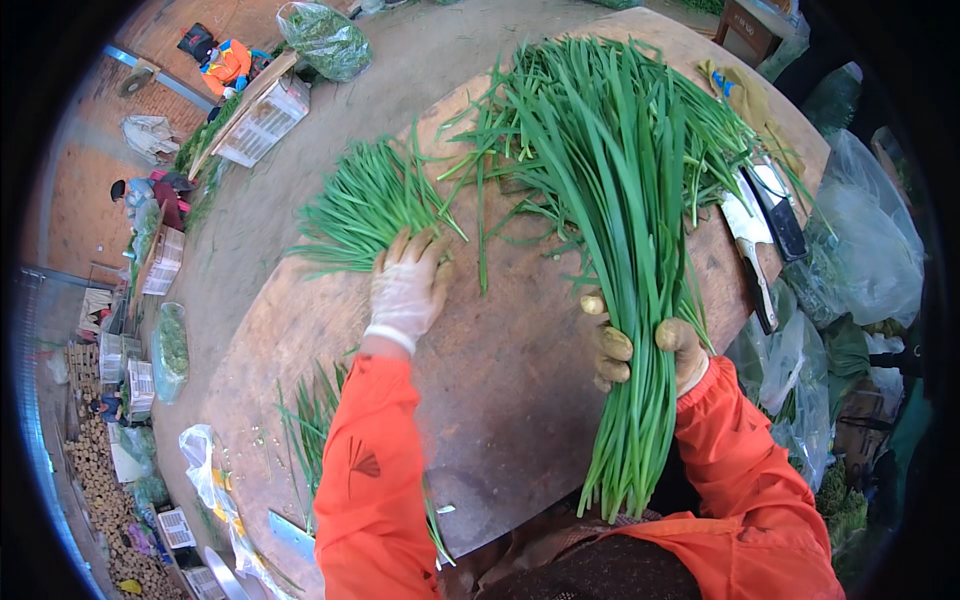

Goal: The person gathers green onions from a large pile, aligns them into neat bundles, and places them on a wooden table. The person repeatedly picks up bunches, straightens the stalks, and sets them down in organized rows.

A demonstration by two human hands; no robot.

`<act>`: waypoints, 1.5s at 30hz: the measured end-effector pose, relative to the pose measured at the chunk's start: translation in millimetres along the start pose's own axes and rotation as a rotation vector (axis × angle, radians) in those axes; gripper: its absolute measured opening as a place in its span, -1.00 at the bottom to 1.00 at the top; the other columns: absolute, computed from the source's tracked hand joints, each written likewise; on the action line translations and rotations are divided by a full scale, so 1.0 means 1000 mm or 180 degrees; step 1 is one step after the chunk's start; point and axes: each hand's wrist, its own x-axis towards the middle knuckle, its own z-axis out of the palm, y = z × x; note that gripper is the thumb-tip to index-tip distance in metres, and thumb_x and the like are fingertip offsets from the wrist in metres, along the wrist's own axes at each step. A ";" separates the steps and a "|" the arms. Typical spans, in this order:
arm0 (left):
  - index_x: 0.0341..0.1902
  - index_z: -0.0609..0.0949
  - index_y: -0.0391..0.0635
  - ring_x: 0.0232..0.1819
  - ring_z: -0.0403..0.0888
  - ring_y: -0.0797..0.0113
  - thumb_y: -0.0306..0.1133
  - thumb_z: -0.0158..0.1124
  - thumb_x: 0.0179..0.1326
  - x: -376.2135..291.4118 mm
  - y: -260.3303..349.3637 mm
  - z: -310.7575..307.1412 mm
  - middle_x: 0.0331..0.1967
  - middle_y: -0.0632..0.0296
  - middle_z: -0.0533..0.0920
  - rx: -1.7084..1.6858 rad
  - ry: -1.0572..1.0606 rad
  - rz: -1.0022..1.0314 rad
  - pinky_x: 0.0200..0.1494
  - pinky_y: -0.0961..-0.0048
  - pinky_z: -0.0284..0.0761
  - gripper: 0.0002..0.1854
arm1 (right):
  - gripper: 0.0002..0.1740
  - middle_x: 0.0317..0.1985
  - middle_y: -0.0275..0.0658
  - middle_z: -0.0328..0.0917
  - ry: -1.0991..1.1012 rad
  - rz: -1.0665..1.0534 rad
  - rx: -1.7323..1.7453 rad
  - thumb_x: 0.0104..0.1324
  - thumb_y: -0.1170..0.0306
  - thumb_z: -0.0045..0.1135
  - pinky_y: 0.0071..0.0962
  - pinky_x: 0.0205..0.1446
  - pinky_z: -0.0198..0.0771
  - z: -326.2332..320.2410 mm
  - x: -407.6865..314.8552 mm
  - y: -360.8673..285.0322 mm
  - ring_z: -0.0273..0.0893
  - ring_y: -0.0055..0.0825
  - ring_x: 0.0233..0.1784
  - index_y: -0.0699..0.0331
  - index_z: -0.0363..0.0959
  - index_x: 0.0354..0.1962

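Observation:
My right hand (pixel 686 349), in a stained glove, is closed around a long bunch of garlic chives (pixel 637 300). The pale stem ends hang towards my lap, and the leaves fan out over a large heap of chives (pixel 517 112) at the table's far side. My left hand (pixel 409 289), in a whitish glove, lies over the near end of a smaller chive pile (pixel 360 199). Its fingertips touch that pile; whether they grip any stems is hidden. Under my left forearm, more loose chives (pixel 311 412) lie on the brown tabletop (pixel 510 360).
A cleaver (pixel 746 225) lies at the table's right edge beside a black object (pixel 784 221). Clear plastic bags (pixel 862 232) crowd the right side. A metal blade (pixel 291 534) and a plastic bag (pixel 217 487) are at lower left. People sit by crates (pixel 262 124) beyond.

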 end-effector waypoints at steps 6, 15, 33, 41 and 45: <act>0.24 0.50 -0.01 0.33 0.36 0.04 -0.38 0.15 0.25 -0.056 -0.033 -0.016 0.22 0.03 0.49 -0.0361 -0.0042 -0.0325 0.44 0.12 0.13 -0.56 | -0.11 -0.36 -0.27 0.43 0.0070 0.0049 -0.0051 -0.05 0.24 0.35 -0.41 -0.15 0.31 0.002 -0.007 -0.001 0.34 -0.50 -0.33 0.28 0.26 0.26; 0.41 0.30 -0.16 0.43 0.20 0.25 -0.43 0.06 0.36 -0.056 -0.060 -0.057 0.41 0.14 0.31 -0.3178 0.1083 -0.2463 0.43 0.37 0.06 -0.46 | -0.08 -0.36 -0.32 0.42 0.0106 0.0235 -0.0064 -0.07 0.25 0.36 -0.44 -0.08 0.30 0.006 -0.005 0.000 0.34 -0.50 -0.30 0.30 0.22 0.28; 0.52 0.09 0.22 0.52 -0.15 -0.26 0.26 0.16 0.08 0.041 -0.045 0.003 0.55 0.00 -0.09 -0.0442 -0.0918 -0.2617 0.43 -0.19 -0.09 -0.04 | -0.04 -0.36 -0.29 0.42 0.0157 0.0347 -0.0126 -0.09 0.24 0.36 -0.42 -0.06 0.30 0.006 -0.002 0.001 0.35 -0.48 -0.27 0.29 0.21 0.30; 0.46 0.18 -0.21 0.44 0.14 -0.06 0.02 0.27 0.12 0.011 -0.122 0.012 0.43 -0.23 0.15 -0.2979 0.0875 -0.2785 0.42 0.26 0.09 -0.08 | -0.07 -0.40 -0.30 0.39 0.0271 0.0378 -0.0137 -0.10 0.24 0.37 -0.42 -0.09 0.30 0.006 -0.003 0.001 0.32 -0.49 -0.29 0.30 0.26 0.27; 0.51 0.03 -0.14 0.49 0.01 -0.15 0.22 0.23 0.10 0.014 -0.111 0.017 0.48 -0.28 -0.04 -0.2410 0.0535 -0.3136 0.46 0.19 0.02 0.06 | -0.06 -0.39 -0.30 0.39 0.0219 0.0389 -0.0195 -0.10 0.23 0.37 -0.42 -0.09 0.29 0.004 -0.002 0.001 0.32 -0.49 -0.29 0.28 0.25 0.28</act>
